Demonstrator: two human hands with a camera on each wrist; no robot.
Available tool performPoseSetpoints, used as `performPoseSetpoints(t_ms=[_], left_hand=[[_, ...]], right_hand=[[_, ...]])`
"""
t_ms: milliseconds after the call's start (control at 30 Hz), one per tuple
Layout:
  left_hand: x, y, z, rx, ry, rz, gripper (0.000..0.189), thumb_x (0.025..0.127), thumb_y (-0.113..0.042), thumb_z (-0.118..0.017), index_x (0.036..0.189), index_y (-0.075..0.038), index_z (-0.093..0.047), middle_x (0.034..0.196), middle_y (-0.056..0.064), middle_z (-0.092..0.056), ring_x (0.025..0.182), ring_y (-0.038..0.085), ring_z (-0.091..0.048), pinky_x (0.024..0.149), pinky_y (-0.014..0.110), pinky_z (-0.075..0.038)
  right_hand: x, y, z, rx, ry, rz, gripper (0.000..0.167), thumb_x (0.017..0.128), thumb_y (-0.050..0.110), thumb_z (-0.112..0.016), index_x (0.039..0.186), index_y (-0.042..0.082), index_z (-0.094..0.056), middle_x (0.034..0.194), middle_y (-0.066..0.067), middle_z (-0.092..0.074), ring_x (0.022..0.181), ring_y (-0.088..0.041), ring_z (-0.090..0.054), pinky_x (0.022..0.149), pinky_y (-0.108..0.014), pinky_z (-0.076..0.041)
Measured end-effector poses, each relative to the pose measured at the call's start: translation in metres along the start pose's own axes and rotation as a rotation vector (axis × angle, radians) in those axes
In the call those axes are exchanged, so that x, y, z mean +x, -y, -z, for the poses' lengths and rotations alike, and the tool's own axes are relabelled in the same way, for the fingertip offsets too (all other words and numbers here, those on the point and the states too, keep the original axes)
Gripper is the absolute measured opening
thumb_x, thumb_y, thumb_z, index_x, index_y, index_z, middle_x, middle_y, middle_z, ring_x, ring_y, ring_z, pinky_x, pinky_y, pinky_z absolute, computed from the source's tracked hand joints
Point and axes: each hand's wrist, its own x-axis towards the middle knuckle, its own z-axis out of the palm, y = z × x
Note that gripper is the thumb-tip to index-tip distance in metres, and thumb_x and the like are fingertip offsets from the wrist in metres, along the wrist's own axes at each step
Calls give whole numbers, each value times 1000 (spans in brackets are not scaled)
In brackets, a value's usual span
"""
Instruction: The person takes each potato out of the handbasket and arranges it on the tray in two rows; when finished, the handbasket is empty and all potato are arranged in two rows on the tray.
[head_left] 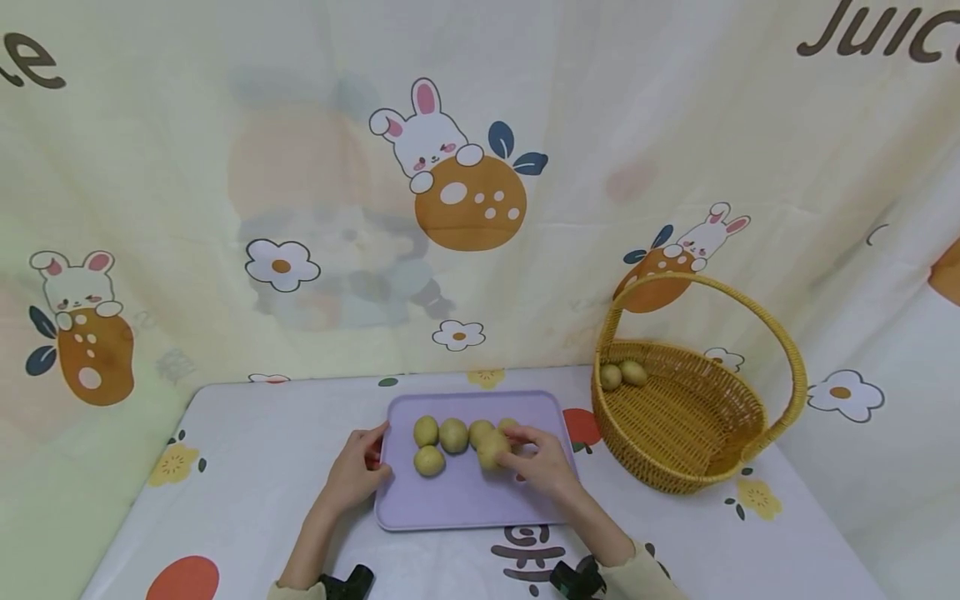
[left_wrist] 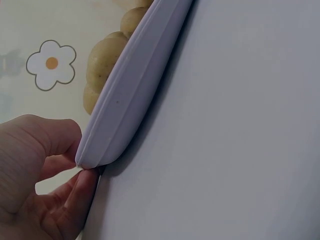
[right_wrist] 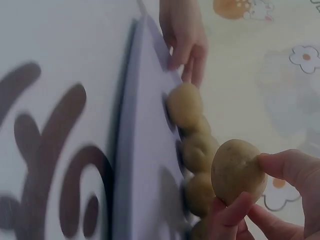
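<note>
My right hand (head_left: pixel 543 465) pinches a potato (right_wrist: pixel 236 172) between thumb and fingers, holding it above the right part of the lilac tray (head_left: pixel 450 508). Several other potatoes (head_left: pixel 453 435) sit grouped toward the tray's far middle, one of them partly hidden behind the right hand. At the tray's left edge, my left hand (head_left: pixel 354 468) grips the rim; the left wrist view shows its thumb and fingers against the tray's edge (left_wrist: pixel 125 100).
A wicker basket (head_left: pixel 660 467) with a tall arched handle stands right of the tray. Two potatoes (head_left: pixel 622 375) lie at its left inner wall. A printed cloth (head_left: pixel 262 492) covers the table, and a patterned curtain (head_left: pixel 337 333) hangs behind.
</note>
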Motion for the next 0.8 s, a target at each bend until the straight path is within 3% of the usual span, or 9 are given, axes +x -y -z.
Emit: performPoseSetpoints(t_ms=[400,633,800], left_hand=[[0,1,0,-4,-6,-2,69,71,1,-67,139,2,-53,108,14,-55,83,14,-57,75,26,-49],[0,4,-3,8,-16,-9,68,71,0,-67,138,2,-54,108,13,-55,82,13,-58,74,26,-49],[1,4,-2,19,-15,-3,68,72,0,-67,138,1,-54,109,13,-55,83,13,-57,75,27,-49]], right_hand=[[-8,-8,-39,104,4,19,46,75,-2,-77,116,-9,-58,99,-17,-63,62,-10,-56,50,-23,-45],[-9,-11,-52,83,7,29,38,75,-8,-73,108,-12,-55,98,-23,-60,64,-14,-56,49,-21,-43],[-6,-13,-56,61,-20,78,37,72,-9,-74,105,-12,-58,96,-23,-62,81,-24,-59,62,-21,-48]])
